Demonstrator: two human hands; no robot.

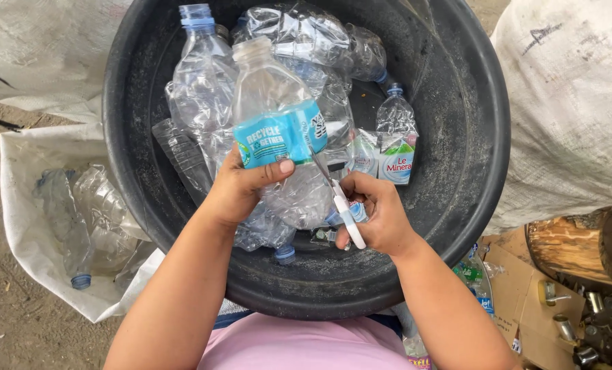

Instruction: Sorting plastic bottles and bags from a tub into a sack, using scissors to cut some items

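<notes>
I am gripping a clear plastic bottle (275, 137) in my left hand (241, 188), fingers wrapped round its lower body and my thumb pressing just under the blue label (282, 133), so the label is facing up at me and staying taut. I am holding it over the big black tub (470, 171), tilted with its open neck pointing away, above the other crushed bottles (203, 89) lying inside.

My right hand (378, 216) is clenching a pair of white-handled scissors (343, 209), fingers closed through the loops, and the blades are angling up toward the right edge of the label, touching or nearly touching it; I cannot tell which.

A small bottle with a green and white label (395, 147) is resting against the tub's far side. To my left, a white sack (25, 205) is lying open on the ground with more bare bottles in it, near enough to reach.
</notes>
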